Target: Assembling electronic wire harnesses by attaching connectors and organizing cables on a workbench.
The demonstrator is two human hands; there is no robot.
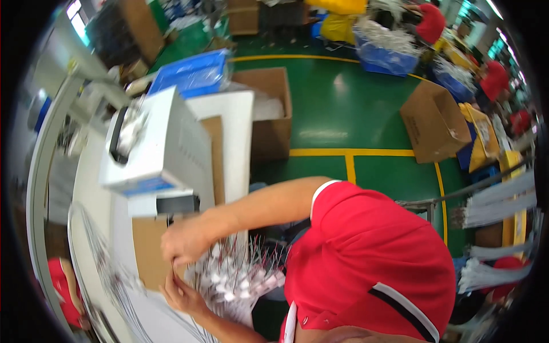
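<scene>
At lower left of the frame the fingers of the right hand [186, 240] are curled downward and pinched at the top edge of a bundle of thin white wires with small white end pieces and bare metal tips [237, 280]; the left hand [182, 294], just below it, has its fingers bent up against the same bundle from beneath. How tightly either hand grips cannot be told through the motion blur. The bundle fans out to the right of both hands, lying over the near edge of the white bench [231, 120]. A flat brown cardboard sheet [147, 251] lies under the hands. Above it, in the left middle of the frame, stands a white box-shaped machine with a black slot [166, 146]. An open brown cardboard carton [269, 108] sits on the green floor [354, 103] beside the bench, at upper centre
</scene>
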